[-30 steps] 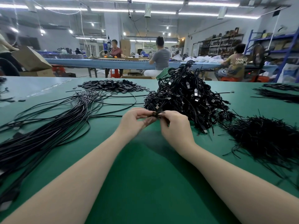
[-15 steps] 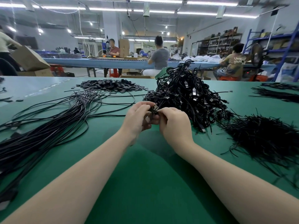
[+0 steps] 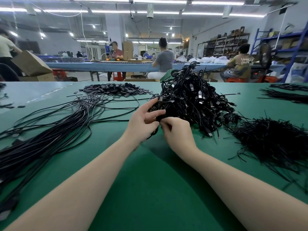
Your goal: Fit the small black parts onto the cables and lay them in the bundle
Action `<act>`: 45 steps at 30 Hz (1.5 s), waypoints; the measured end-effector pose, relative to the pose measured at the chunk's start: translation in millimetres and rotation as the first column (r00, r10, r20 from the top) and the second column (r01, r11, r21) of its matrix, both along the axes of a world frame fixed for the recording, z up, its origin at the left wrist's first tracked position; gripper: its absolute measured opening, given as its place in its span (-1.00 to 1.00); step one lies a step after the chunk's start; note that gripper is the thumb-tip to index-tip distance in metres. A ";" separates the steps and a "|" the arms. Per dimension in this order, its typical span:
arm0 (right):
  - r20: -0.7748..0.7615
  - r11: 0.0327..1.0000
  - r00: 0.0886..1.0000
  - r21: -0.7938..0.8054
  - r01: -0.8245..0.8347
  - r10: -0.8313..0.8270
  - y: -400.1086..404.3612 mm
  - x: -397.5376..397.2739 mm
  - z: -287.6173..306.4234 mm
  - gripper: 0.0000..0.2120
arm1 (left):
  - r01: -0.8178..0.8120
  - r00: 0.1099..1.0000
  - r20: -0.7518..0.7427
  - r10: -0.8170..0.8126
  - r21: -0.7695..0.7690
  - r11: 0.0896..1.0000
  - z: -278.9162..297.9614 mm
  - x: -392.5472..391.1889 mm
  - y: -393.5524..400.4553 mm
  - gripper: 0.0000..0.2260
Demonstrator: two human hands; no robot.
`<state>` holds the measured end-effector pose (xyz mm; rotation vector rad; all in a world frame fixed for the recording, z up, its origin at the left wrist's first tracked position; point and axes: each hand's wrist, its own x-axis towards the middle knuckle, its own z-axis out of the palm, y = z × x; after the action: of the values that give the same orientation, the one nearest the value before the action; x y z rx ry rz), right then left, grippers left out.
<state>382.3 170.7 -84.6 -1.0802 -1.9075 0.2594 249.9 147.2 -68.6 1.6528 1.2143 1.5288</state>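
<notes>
The left hand (image 3: 143,121) has opened up and moved toward the big cable pile (image 3: 191,99) since a moment ago, its fingers now spread and touching the pile's near edge. The right hand (image 3: 177,130) is curled tight, pinching a black cable (image 3: 154,133) just in front of the pile. The small black parts (image 3: 115,90) lie left of the pile and behind the long loose cables (image 3: 50,130) on the green table (image 3: 150,189)

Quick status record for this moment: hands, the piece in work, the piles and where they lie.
left hand: fingers spread, fingertip touching a black part
right hand: fingers curled round a cable
cable heap: just beyond the hands
loose cables: left, fanned out
small parts pile: far left of heap
thin ties: right
table: green
</notes>
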 end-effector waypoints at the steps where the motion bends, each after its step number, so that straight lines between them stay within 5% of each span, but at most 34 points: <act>1: 0.010 1.000 1.000 -0.017 -0.010 0.011 -0.2 -0.1 -0.2 -0.80 | -0.014 1.000 -0.007 0.014 0.016 1.000 0.1 -1.0 -0.2 -0.37; 7: -0.135 0.995 0.991 -0.102 -0.019 0.005 -0.5 0.6 0.8 -0.84 | -0.047 0.999 -0.014 0.048 0.040 0.998 2.1 3.9 -2.7 -0.47; 11: -0.211 0.994 0.977 -0.108 -0.016 -0.007 2.0 3.2 0.3 -0.92 | -0.075 0.996 0.042 0.076 -0.022 0.997 2.4 2.1 -1.8 -0.74; 17: -0.176 0.998 0.984 0.050 -0.028 0.036 -1.5 4.4 4.8 -0.90 | 0.042 0.995 0.096 -0.026 -0.167 0.985 1.1 -2.2 -2.0 -0.79; 22: -0.123 0.981 0.992 0.195 -0.004 0.028 -3.0 4.9 5.6 -0.90 | -0.083 0.996 0.026 0.090 -0.187 0.979 0.8 -1.2 -0.1 -0.77; 28: -0.048 0.931 0.998 0.363 -0.026 0.047 -5.1 5.1 9.8 -0.89 | 0.052 0.936 0.349 0.041 -0.253 0.966 9.3 10.8 -0.8 -0.91; 33: -0.051 0.927 0.999 0.374 0.001 0.019 0.0 9.4 8.1 -0.92 | 0.157 0.891 0.450 -0.062 -0.176 0.972 10.5 5.2 1.1 -0.69; 39: -0.059 0.955 0.998 0.296 0.004 0.014 5.2 9.0 4.1 -0.90 | 0.120 0.989 0.106 -0.105 -0.155 0.981 -0.9 -0.5 3.8 -0.22; 45: -0.056 0.980 0.998 0.196 -0.019 0.030 3.4 7.4 3.2 -0.87 | 0.088 0.991 0.105 -0.078 -0.096 0.992 -3.5 0.0 3.6 -0.22</act>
<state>389.7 174.1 -81.4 -0.9087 -1.8522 0.1129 249.8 150.8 -72.1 1.5231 1.1361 1.4585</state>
